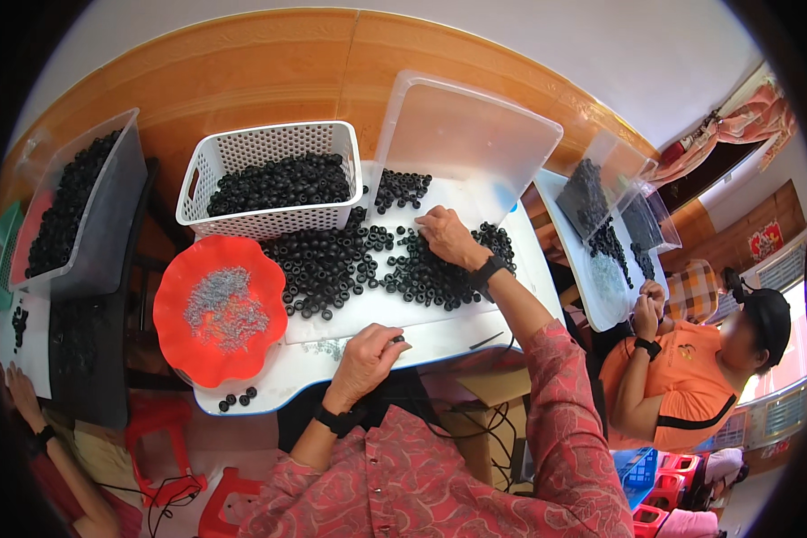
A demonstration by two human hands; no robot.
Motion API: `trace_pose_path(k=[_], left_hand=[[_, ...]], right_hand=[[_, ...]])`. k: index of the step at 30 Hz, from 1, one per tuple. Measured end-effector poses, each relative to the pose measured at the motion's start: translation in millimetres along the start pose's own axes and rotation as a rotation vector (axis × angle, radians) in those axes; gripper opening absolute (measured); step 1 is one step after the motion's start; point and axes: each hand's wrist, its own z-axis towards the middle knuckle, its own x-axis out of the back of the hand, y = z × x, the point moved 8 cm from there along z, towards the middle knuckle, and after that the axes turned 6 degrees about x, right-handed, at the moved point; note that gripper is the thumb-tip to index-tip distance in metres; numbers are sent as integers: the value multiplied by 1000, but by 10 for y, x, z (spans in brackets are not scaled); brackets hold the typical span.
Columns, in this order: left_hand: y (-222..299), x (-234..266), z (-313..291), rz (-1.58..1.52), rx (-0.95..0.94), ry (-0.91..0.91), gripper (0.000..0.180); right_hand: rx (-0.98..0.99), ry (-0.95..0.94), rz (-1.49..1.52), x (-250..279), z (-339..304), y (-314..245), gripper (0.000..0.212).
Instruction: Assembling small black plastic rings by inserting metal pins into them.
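My left hand (pixel 366 360) is closed in a pinch at the table's front edge, with a small black wheel (pixel 398 339) between thumb and fingertips. Over the loose pile of black wheels (pixel 432 280) reaches my right hand (pixel 448 238), its fingers bent together toward the left. Whatever those fingers hold, if anything, cannot be made out. Another heap of black wheels (pixel 318 264) lies to the left on the white board. A red scalloped bowl (pixel 175 309) at the left holds many thin silvery metal pieces (pixel 227 309).
Behind the heap stands a white perforated basket (pixel 278 217) of black wheels. A clear plastic bin (pixel 466 125) lies tipped on its side at the back. Several wheels (pixel 238 400) sit at the front left corner. People work at neighbouring tables; one wears an orange shirt (pixel 681 377).
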Motion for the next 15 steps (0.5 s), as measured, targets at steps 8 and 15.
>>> trace_pose_path(k=[8, 15], left_hand=[[-8, 1, -3, -34, 51, -20, 18], [-24, -1, 10, 1, 16, -5, 18]], right_hand=[[-164, 70, 279, 195, -73, -190, 13], [-247, -3, 263, 346, -10, -347, 12]])
